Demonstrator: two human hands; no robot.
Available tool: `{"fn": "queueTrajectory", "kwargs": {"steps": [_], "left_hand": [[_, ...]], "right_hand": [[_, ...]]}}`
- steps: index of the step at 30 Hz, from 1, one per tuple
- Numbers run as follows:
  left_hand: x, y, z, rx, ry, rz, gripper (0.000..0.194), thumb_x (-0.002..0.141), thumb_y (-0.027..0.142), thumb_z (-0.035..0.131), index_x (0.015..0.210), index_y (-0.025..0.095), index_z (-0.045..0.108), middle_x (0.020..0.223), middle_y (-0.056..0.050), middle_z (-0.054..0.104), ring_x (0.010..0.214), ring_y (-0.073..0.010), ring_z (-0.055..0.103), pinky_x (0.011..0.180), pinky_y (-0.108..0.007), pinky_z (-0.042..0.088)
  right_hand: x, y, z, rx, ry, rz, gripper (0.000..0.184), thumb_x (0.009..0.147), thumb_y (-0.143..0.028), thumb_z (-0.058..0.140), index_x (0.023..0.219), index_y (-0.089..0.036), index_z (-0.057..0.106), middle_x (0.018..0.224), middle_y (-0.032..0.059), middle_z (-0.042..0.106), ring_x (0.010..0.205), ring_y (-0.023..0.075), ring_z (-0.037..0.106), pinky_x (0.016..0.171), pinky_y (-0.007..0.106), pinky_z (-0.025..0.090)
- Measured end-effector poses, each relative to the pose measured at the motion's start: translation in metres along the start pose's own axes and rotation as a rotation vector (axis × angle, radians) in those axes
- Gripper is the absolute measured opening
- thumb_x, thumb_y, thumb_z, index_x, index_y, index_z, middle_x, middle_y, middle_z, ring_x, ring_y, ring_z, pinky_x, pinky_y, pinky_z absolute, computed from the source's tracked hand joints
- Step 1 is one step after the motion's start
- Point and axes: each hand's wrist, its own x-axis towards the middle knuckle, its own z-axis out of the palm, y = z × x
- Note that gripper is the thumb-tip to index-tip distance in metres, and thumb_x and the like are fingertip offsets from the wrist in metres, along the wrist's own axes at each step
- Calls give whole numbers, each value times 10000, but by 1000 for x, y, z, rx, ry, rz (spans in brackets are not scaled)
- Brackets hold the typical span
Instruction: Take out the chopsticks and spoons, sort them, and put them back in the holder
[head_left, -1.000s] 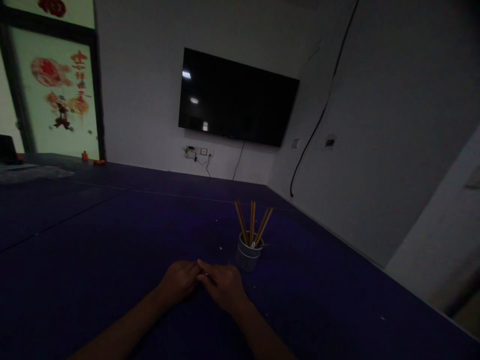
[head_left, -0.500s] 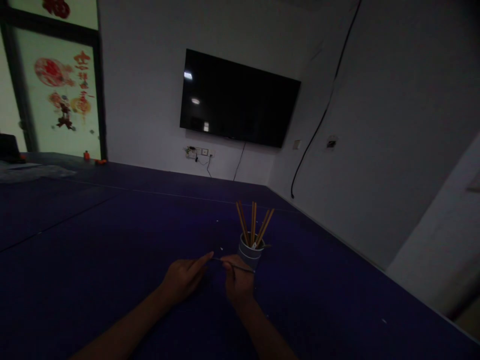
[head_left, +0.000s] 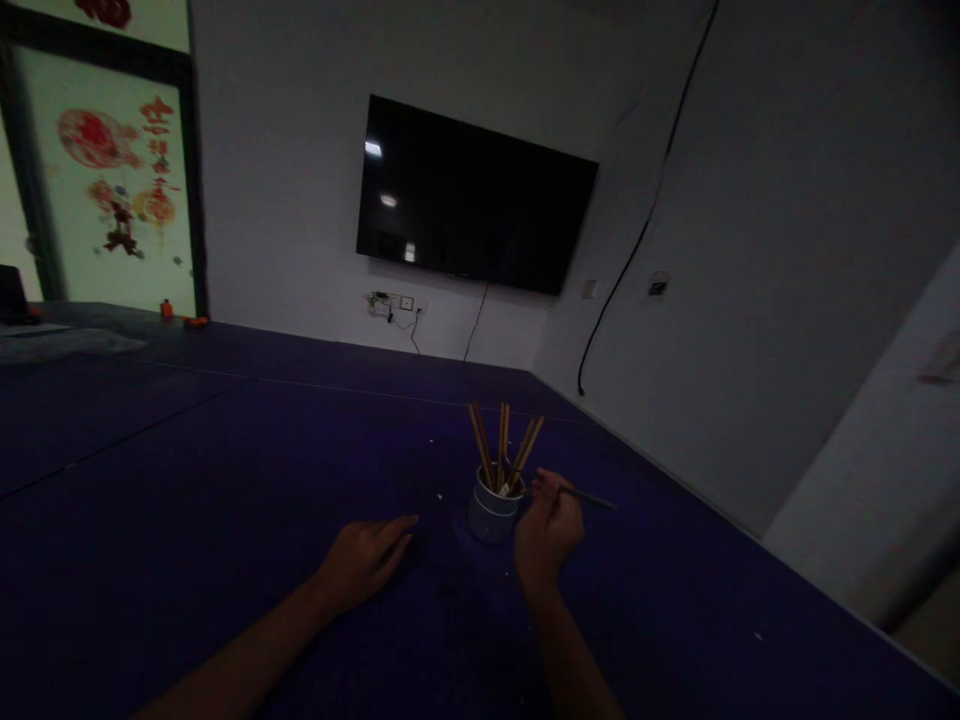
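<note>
My right hand (head_left: 549, 530) is closed around a slender dark utensil (head_left: 590, 497), just right of the cup. Its handle points out to the right, while its thin far end reaches left over the cup's mouth; whether it is a spoon or a fork I cannot tell. The grey cup (head_left: 493, 518) with a pale band near its rim stands upright. Several wooden chopsticks (head_left: 504, 440) lean in it, fanned apart, with a small white piece among them. My left hand (head_left: 367, 560) rests on the dark blue tabletop (head_left: 420, 640), left of the cup, fingers stretched and holding nothing.
Small white scraps (head_left: 439, 496) dot the tabletop around the cup. Clear plastic sheeting (head_left: 71, 344) and small orange items (head_left: 166, 309) lie at the far left. A black cable (head_left: 626, 265) hangs down the right wall, and a television (head_left: 476, 190) is mounted ahead.
My right hand has moved right and up with the utensil, from in front of the cup to its right side. My left fingers, formerly at the utensil's tip, have let go and lowered slightly.
</note>
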Motion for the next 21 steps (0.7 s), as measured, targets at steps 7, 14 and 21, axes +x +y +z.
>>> {"fn": "queueTrajectory", "kwargs": {"steps": [7, 14, 21], "left_hand": [[-1, 0, 0, -9, -40, -23, 337, 954, 279, 332, 1122, 205, 615, 810, -47, 738, 590, -119, 667, 572, -202, 512], [-1, -1, 2, -12, -55, -21, 327, 949, 275, 337, 1126, 201, 602, 853, -50, 741, 632, -136, 684, 557, -209, 512], [-2, 0, 4, -40, -39, -34, 334, 948, 286, 333, 1117, 213, 611, 795, -33, 735, 599, -120, 668, 572, -199, 512]], "right_hand": [[11, 17, 8, -201, -211, -79, 514, 938, -492, 292, 804, -174, 672, 862, 114, 646, 921, 255, 539, 822, 373, 378], [0, 18, 14, -385, -219, -148, 419, 911, -443, 418, 804, -175, 721, 1245, 145, 537, 1212, 321, 379, 978, 501, 277], [1, 32, 18, -326, -207, -176, 378, 892, -419, 426, 886, -209, 740, 1355, 117, 467, 1287, 347, 293, 1004, 604, 204]]}}
